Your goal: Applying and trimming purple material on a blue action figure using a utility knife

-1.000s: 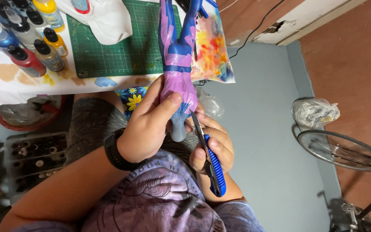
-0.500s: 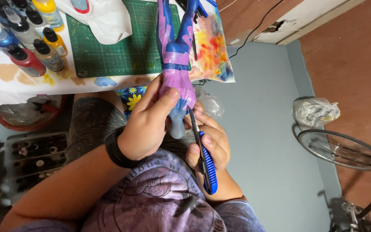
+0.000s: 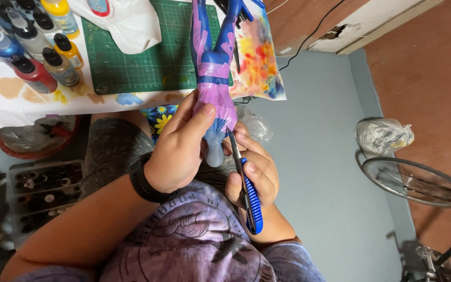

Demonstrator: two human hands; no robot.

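So here we've got both hands working right in front of our chest, just below the near edge of the green cutting mat (image 3: pixel 147 57). Our left hand (image 3: pixel 178 149) is curled tight around the lower end of a doll-like figure (image 3: pixel 212 78) that's wrapped in purple and blue painted strips. The thumb lies along the purple wrap pointing up toward the mat, the fingers go round the back where we can't see them, and the grey bare end of the figure pokes out just under the thumb. The forearm comes in from the lower left, with a black wristband (image 3: pixel 142 180) on the wrist.

Our right hand (image 3: pixel 254 172) is closed around a craft knife with a blue ribbed handle (image 3: pixel 249 196). The index finger is stretched along the top of the tool, and the thin dark blade end touches the figure's purple wrap right beside the left thumb. That wrist is bent in, tucked close to our shirt.

The figure stands roughly upright in the view, its upper half reaching over the mat's right edge and a colourful paint-stained sheet (image 3: pixel 259 62). Left of the mat there's a cluster of paint bottles (image 3: pixel 43 47), and a crumpled white cloth (image 3: pixel 126 23) lies on the mat's far left corner.
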